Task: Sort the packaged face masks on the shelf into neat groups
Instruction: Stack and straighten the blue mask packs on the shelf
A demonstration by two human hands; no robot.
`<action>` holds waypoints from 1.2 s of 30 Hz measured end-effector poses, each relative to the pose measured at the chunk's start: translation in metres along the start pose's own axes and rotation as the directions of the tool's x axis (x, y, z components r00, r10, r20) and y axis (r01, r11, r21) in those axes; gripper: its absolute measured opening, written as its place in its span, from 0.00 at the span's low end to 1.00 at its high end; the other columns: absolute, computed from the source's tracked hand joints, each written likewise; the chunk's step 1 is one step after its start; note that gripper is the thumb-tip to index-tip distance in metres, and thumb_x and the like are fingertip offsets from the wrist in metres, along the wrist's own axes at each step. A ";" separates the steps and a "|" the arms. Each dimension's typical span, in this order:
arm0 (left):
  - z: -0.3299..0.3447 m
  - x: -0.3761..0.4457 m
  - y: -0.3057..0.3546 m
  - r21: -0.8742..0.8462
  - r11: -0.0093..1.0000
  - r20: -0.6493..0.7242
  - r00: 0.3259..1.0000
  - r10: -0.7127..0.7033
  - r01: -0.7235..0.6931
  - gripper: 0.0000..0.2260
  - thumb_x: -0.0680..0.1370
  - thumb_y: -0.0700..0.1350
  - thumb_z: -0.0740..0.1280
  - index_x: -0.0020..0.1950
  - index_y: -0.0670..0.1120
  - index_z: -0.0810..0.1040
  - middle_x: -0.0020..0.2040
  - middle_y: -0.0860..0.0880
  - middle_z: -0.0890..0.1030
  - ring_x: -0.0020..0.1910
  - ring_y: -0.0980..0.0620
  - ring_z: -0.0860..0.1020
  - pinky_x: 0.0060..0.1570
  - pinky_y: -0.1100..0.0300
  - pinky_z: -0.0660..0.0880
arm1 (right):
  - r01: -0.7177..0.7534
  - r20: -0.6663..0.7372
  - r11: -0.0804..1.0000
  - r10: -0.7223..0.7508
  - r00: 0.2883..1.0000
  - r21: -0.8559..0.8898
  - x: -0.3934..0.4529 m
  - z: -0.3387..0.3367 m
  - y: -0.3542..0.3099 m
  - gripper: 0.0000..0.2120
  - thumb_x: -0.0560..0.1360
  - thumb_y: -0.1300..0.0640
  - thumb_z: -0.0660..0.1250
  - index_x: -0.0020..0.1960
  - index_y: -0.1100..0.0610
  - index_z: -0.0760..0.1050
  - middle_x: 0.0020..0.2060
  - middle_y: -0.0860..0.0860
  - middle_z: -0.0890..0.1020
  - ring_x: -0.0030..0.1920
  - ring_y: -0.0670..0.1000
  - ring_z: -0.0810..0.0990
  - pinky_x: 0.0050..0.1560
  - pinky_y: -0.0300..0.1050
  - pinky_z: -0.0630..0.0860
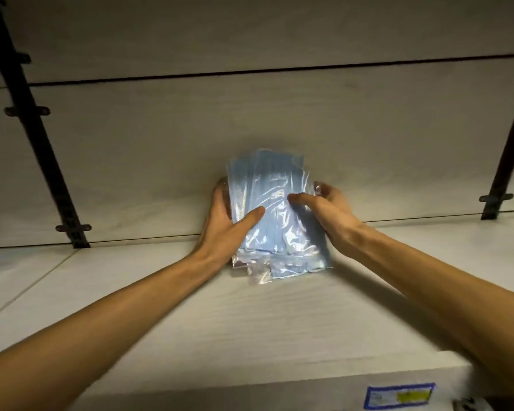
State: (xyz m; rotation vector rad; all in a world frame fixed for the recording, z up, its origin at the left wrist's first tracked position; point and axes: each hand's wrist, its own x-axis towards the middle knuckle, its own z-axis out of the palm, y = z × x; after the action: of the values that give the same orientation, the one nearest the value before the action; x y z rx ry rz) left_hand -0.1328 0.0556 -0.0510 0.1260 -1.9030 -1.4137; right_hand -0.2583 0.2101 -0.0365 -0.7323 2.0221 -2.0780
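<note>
Stack of blue face masks in clear plastic bags, standing tilted on the white shelf, top edge leaning back against the pale back panel. Lower edges of the bags fanned unevenly at the shelf surface; one loose clear flap sticking out at the bottom front. Count of bags not readable through the glare on the plastic.

Left hand gripping the stack's left edge: thumb laid across the front face, fingers wrapped behind the left side, tips barely visible near the top left corner. Right hand gripping the right edge: thumb on the front face, fingers curled round the right side and mostly hidden behind the plastic. Stack clamped between the two hands, thumbs near each other but apart on the front. Both forearms bare, reaching in from the lower corners.

Stack placed at mid shelf, at the rear, well apart from both dark metal shelf uprights. Second upright at far right. Faint blue shape at the far left edge of the shelf, too blurred to identify. Blue and yellow label on the shelf's front edge, lower right, text unreadable.
</note>
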 end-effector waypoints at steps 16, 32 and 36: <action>-0.015 -0.004 -0.015 -0.201 0.943 0.141 0.960 -0.240 0.265 0.20 0.71 0.41 0.79 0.62 0.44 0.80 0.55 0.47 0.87 0.54 0.47 0.85 0.49 0.57 0.82 | -0.018 0.125 0.993 0.003 0.992 0.121 -0.016 -0.008 -0.004 0.09 0.74 0.60 0.76 0.52 0.62 0.83 0.45 0.57 0.88 0.43 0.55 0.87 0.40 0.41 0.81; -0.039 0.004 -0.006 -0.149 0.920 -0.039 0.927 -0.373 0.363 0.18 0.69 0.46 0.78 0.55 0.46 0.77 0.50 0.48 0.85 0.49 0.51 0.84 0.47 0.55 0.76 | -0.107 0.116 0.992 0.099 0.988 0.065 -0.008 -0.037 -0.012 0.12 0.72 0.57 0.76 0.52 0.60 0.80 0.40 0.54 0.87 0.36 0.48 0.85 0.35 0.39 0.78; -0.039 0.003 -0.004 -0.141 0.934 0.010 0.944 -0.329 0.327 0.17 0.71 0.45 0.79 0.57 0.47 0.80 0.48 0.51 0.87 0.48 0.53 0.86 0.47 0.58 0.78 | -0.057 0.150 0.998 0.052 0.987 0.034 -0.010 -0.034 -0.013 0.18 0.69 0.51 0.78 0.55 0.56 0.80 0.45 0.51 0.88 0.43 0.45 0.86 0.40 0.38 0.77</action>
State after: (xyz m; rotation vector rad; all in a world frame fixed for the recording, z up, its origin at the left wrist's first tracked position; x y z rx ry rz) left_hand -0.1118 0.0220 -0.0485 0.4009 -1.8220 -1.7592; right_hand -0.2621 0.2460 -0.0252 -0.7910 1.8964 -1.9638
